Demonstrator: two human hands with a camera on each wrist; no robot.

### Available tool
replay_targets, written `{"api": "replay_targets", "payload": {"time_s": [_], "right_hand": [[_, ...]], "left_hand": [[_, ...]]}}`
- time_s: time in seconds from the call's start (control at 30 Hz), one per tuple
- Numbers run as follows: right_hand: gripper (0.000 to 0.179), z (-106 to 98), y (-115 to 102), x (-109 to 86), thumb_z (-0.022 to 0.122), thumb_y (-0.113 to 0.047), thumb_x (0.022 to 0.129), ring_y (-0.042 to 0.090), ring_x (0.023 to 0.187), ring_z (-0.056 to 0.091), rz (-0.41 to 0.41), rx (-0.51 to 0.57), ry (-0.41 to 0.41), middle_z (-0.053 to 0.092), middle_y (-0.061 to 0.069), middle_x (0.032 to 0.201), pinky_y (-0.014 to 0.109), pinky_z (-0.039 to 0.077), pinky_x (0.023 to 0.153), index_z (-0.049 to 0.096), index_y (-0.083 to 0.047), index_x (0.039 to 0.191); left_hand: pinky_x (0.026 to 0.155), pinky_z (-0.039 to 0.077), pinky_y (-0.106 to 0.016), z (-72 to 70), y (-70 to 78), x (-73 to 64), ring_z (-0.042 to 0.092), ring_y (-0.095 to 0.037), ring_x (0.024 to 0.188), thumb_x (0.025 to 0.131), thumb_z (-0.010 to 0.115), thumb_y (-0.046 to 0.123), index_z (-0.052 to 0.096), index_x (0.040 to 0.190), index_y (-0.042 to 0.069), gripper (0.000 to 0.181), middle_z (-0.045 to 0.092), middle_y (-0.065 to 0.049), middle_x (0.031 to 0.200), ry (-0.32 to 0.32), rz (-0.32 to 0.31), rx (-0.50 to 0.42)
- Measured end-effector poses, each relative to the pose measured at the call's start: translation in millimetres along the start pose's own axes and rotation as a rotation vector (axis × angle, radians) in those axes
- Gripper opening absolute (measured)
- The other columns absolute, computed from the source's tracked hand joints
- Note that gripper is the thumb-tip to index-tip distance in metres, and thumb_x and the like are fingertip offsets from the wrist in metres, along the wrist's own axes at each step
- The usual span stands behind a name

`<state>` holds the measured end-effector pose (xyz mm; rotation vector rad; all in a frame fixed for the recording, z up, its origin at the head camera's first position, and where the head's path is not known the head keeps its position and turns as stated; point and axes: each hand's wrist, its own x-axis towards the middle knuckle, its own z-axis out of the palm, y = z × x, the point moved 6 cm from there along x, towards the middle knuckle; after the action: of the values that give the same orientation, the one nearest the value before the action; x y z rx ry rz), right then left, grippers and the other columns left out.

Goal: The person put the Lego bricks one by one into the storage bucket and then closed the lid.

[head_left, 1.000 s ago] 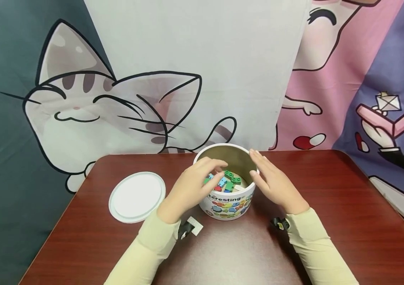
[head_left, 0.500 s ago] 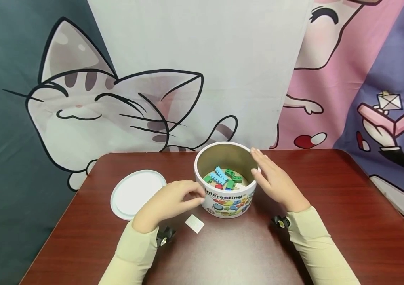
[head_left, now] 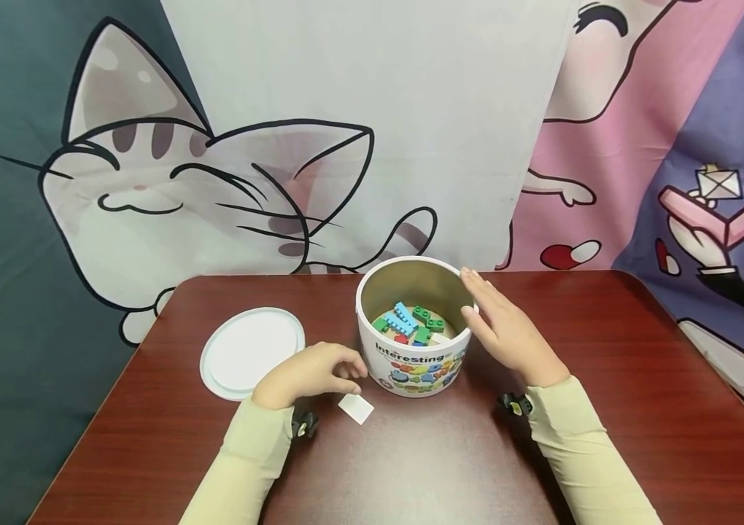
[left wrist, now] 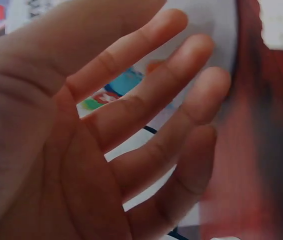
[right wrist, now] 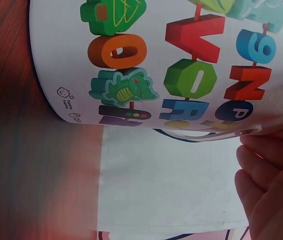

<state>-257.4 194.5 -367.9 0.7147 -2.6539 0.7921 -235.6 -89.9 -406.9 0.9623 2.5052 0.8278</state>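
Note:
A round white tub (head_left: 378,368) with colourful printing stands open-topped at the table's far middle. Inside it lie light blue bricks (head_left: 401,319), green bricks (head_left: 435,325) and a few others. My right hand (head_left: 510,332) rests with straight fingers against the tub's right rim; in the right wrist view its fingers (right wrist: 264,167) touch the tub by the handle (right wrist: 206,136). Left of the tub my left hand (head_left: 313,372), fingers spread and slightly bent, hovers just above a small flat white piece (head_left: 355,409). Nothing shows between its fingers (left wrist: 131,100) in the left wrist view.
A round white lid (head_left: 252,352) lies flat on the brown table (head_left: 444,467), left of the tub and behind the left hand. A printed cloth (head_left: 451,109) with cartoon animals hangs behind the table's far edge.
My left hand has come out of the tub, moved left and down beside it, and is now at the white piece on the table. The right hand stays at the rim.

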Motion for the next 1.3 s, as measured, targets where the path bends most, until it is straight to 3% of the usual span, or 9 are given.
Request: {"api": "replay_targets", "payload": {"time_s": [0.33, 0.5, 0.8, 1.3], "right_hand": [[0.061, -1.6, -2.0, 2.0, 0.053, -0.031, 0.105, 0.034, 0.150, 0.031, 0.002, 0.000, 0.003, 0.034, 0.011, 0.163, 0.050, 0.026, 0.122, 0.035, -0.008, 0.158], [0.061, -2.7, -2.7, 1.6, 0.054, -0.030, 0.105, 0.035, 0.149, 0.031, 0.004, 0.005, 0.002, 0.034, 0.011, 0.163, 0.050, 0.026, 0.122, 0.034, -0.008, 0.158], [0.061, -0.5, -0.8, 1.5, 0.053, -0.030, 0.105, 0.035, 0.150, 0.031, 0.005, 0.004, 0.003, 0.033, 0.011, 0.163, 0.053, 0.027, 0.120, 0.034, -0.008, 0.159], [0.061, 0.3, 0.6, 0.4, 0.053, -0.031, 0.105, 0.033, 0.150, 0.030, 0.009, 0.004, 0.004, 0.033, 0.010, 0.163, 0.049, 0.026, 0.122, 0.034, -0.010, 0.159]], "left_hand": [[0.073, 0.052, -0.022, 13.9, -22.0, 0.7, 0.062, -0.010, 0.078, 0.074, 0.088, 0.003, 0.073, 0.099, 0.010, 0.029, 0.065, 0.004, 0.085, -0.104, -0.073, -0.083], [0.072, 0.048, -0.020, 17.8, -24.2, 1.1, 0.056, -0.008, 0.077, 0.071, 0.088, -0.001, 0.069, 0.099, 0.009, 0.036, 0.060, 0.003, 0.084, -0.129, -0.061, -0.086], [0.069, 0.046, -0.019, 20.9, -27.4, 2.0, 0.051, -0.006, 0.074, 0.067, 0.087, -0.008, 0.063, 0.088, 0.009, 0.036, 0.054, 0.002, 0.077, -0.117, -0.095, -0.084], [0.068, 0.046, -0.019, 20.1, -24.3, 2.9, 0.050, -0.003, 0.070, 0.071, 0.089, 0.005, 0.064, 0.082, 0.011, 0.028, 0.056, 0.006, 0.075, -0.092, -0.106, 0.003]]}}
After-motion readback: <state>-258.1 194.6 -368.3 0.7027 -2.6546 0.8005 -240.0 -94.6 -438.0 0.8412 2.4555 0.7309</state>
